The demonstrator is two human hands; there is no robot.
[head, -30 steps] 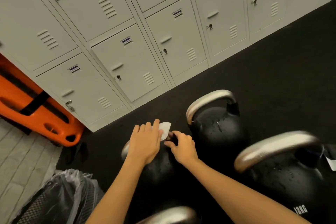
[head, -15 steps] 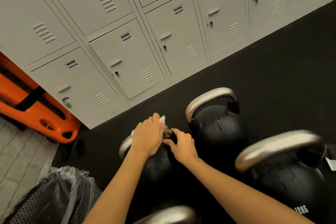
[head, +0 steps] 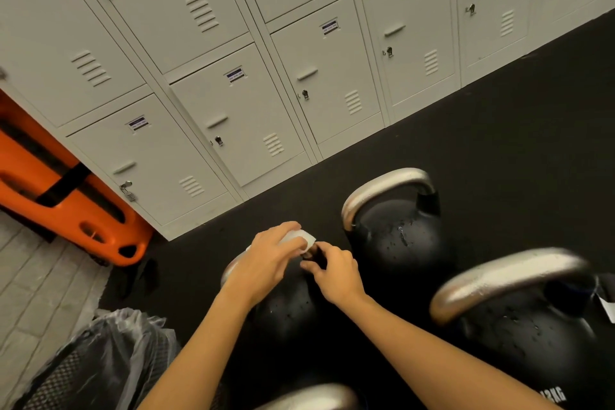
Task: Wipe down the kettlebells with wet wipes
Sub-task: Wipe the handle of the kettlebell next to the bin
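Wiping: wet wipe [head: 298, 238] pressed over the steel handle of the near kettlebell [head: 286, 313], apparently to scrub the part that gets gripped.
Left hand [head: 263, 261]: curled over the wipe and the handle beneath, fingers wrapped round both, likely so the cloth hugged the bar instead of sliding off.
Right hand [head: 332, 271]: pinched at the right end of the same handle, just beside the wipe; seemingly steadied the bell or tucked a corner of the wipe, which of the two could not be told.
Far kettlebell [head: 397, 236]: stood upright just beyond, beaded with droplets, presumably wetted already.
Right kettlebell [head: 519, 319]: stood near, also speckled wet, handle bare.
Floor [head: 499, 143]: dark matting, bore all the bells close together, within reach.
Lockers [head: 233, 93]: stood behind.
Bagged bin [head: 100, 353]: kept at the left elbow, probably for spent wipes.
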